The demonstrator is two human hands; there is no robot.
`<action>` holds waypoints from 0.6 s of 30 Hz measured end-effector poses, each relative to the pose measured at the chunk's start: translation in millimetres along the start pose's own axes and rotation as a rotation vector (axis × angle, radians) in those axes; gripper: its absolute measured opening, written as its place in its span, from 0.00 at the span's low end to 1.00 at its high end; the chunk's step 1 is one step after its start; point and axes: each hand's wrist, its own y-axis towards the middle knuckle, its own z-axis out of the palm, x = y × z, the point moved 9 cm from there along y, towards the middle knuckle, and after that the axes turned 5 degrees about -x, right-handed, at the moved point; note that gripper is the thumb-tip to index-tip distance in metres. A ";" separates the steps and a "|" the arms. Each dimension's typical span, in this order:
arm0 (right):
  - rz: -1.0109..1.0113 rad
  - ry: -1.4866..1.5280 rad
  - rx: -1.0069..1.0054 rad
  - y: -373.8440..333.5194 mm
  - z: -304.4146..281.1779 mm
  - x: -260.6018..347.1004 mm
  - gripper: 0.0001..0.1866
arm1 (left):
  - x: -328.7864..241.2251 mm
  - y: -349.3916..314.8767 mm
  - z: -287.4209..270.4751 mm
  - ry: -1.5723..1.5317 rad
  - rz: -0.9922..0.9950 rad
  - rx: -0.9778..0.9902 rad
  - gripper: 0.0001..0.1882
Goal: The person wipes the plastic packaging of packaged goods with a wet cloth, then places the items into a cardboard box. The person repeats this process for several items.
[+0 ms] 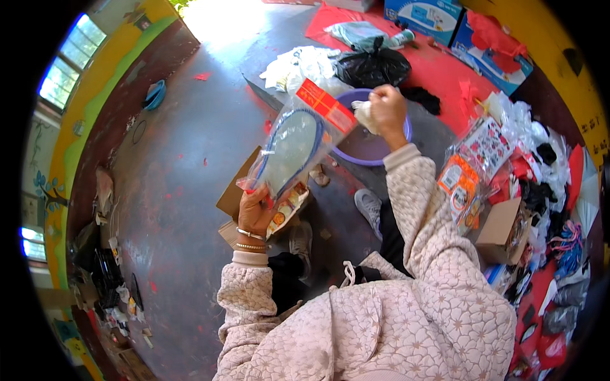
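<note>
My left hand (255, 213) grips the lower end of a clear plastic packet with a pale insole (291, 149) inside. The insole has a dark blue edge, and a red and orange header card (325, 105) tops the packet. My right hand (387, 114) is closed in a fist around a crumpled off-white cloth (364, 115), just right of the card. Beneath that hand sits a purple basin (365, 161), partly hidden by the hand and the packet. Under my left hand stands an open cardboard box (235, 190) with colourful packaging in it.
White plastic bags (298, 68) and a tied black bag (375, 66) lie beyond the basin. On the right, a cardboard box (499, 233) stands beside heaped packets and cloth. Blue boxes (422, 18) stand at the back; a blue basin (154, 95) is far left.
</note>
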 end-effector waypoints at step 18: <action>0.411 0.816 1.115 -183.3 95.9 87.2 0.11 | 28.4 20.0 15.4 -0.012 0.040 -0.022 0.27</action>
